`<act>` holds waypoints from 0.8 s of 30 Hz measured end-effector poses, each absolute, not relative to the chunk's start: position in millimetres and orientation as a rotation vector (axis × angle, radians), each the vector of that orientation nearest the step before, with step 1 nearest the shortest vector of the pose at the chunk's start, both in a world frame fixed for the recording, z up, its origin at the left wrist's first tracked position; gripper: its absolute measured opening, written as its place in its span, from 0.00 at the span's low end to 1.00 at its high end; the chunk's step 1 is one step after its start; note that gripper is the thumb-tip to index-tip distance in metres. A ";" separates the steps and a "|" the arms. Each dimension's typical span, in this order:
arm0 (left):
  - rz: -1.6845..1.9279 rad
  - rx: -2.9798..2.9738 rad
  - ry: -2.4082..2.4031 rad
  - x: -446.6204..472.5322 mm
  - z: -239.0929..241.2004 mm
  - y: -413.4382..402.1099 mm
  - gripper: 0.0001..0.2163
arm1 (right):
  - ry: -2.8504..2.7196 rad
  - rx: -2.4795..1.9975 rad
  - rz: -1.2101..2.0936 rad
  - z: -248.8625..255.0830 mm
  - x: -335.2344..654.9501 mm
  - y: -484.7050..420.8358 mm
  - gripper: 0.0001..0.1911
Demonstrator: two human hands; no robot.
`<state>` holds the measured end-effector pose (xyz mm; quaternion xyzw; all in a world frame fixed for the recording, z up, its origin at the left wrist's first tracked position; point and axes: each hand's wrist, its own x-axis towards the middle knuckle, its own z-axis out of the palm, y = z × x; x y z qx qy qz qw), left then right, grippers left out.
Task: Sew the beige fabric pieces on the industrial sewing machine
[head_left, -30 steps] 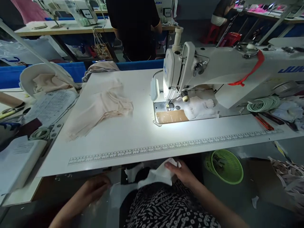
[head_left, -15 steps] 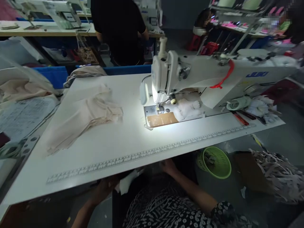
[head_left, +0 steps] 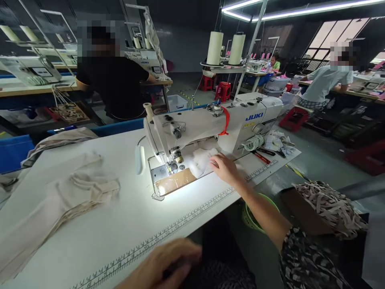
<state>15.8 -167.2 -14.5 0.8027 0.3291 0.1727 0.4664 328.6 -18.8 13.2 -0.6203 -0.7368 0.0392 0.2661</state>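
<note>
My right hand (head_left: 224, 168) reaches under the arm of a white sewing machine (head_left: 192, 130). Its bent fingers are closed on the edge of a soft white fabric piece (head_left: 200, 161), which lies on the machine bed right of the needle. Low in the picture, my left hand (head_left: 173, 261) is over the table's front edge, blurred. A dark gap shows between its thumb and curled fingers, and nothing is visible in it. On the left of the white table (head_left: 132, 233) lies a stack of beige fabric pieces (head_left: 69, 196).
A printed ruler (head_left: 168, 232) runs along the table's front edge. Orange-handled snippers (head_left: 261, 157) and coiled pale cord (head_left: 253, 143) lie at the right. Below are a green basket (head_left: 248, 220) and a heap of fabric strips (head_left: 331, 206). A co-worker (head_left: 112, 84) sits ahead.
My right hand has risen from my lap to the white fabric by the machine. My left hand, earlier below the table edge beside a white piece, is higher. The view has tilted up and right.
</note>
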 end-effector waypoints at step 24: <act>0.935 1.934 1.375 98.0 1.4 -20.3 0.10 | -2.148 -1.701 -0.032 -5.7 338.9 -7.5 0.08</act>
